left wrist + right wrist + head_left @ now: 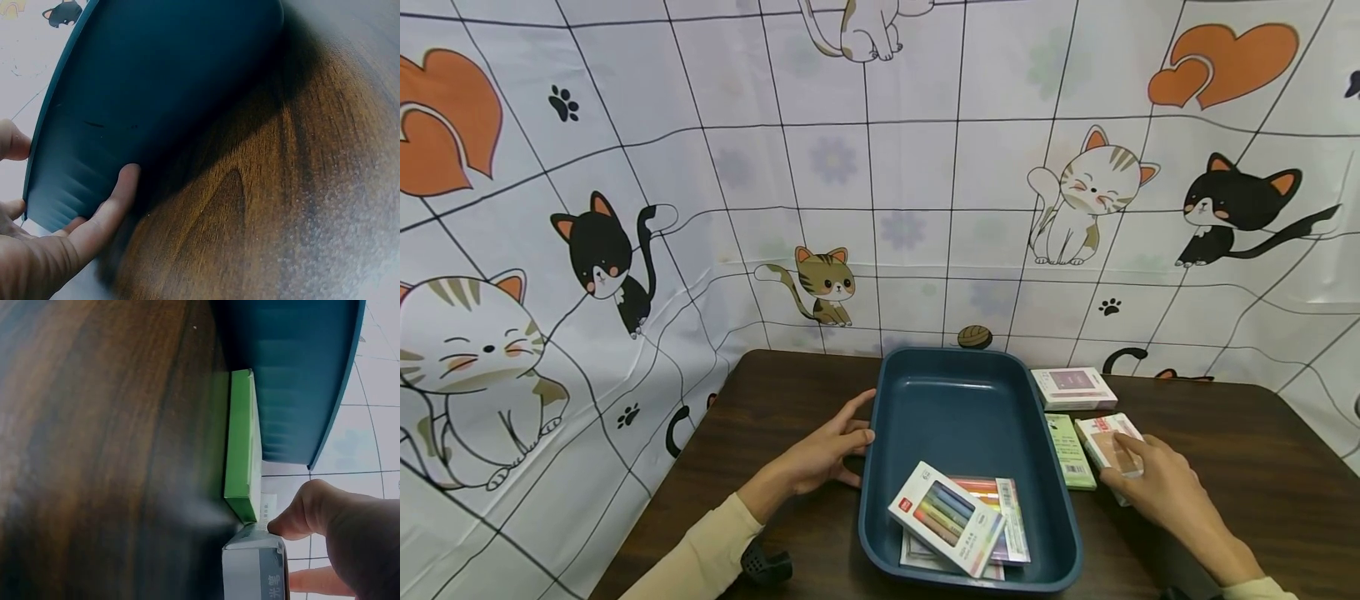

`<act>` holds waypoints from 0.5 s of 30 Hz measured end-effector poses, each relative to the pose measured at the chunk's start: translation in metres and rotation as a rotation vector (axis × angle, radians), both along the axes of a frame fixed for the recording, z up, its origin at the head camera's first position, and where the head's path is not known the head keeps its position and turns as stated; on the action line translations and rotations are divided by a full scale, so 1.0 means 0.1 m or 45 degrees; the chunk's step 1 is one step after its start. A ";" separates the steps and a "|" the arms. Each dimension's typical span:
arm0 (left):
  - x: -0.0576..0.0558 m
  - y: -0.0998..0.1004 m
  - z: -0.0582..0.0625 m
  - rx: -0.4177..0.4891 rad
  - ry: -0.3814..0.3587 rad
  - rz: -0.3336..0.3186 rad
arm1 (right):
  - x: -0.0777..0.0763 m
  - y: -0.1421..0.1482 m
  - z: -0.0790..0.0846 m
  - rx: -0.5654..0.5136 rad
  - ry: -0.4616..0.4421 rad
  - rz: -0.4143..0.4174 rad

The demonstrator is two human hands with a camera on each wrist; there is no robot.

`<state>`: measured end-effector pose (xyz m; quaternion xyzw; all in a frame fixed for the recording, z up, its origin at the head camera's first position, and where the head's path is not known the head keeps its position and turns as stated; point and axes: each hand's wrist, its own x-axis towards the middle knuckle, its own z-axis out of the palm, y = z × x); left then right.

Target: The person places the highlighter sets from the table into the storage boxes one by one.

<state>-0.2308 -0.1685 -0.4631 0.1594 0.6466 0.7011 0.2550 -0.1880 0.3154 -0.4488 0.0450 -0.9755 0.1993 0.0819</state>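
Observation:
My left hand (829, 450) grips the left rim of a dark blue plastic tray (1057, 500). In the left wrist view, one finger (122, 187) lies along the tray's outer wall and other fingertips meet the rim. To the right of the tray, my right hand (1165, 479) holds a white and peach pen box (1093, 435), thumb at its left edge and fingers over its top. The box's end (253, 575) shows grey print in the right wrist view. A green box (1070, 454) lies between this box and the tray wall.
Inside the tray's near end, a white box of coloured pens (946, 517) lies aslant on other flat packs (1013, 525). A white and mauve box (1073, 389) sits by the tray's far right side. The dark wooden table (797, 383) meets a cat-print cloth (917, 183) behind.

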 end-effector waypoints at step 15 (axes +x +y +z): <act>0.00 0.00 0.00 0.015 0.003 -0.007 | 0.09 -0.05 0.11 0.018 0.228 -0.037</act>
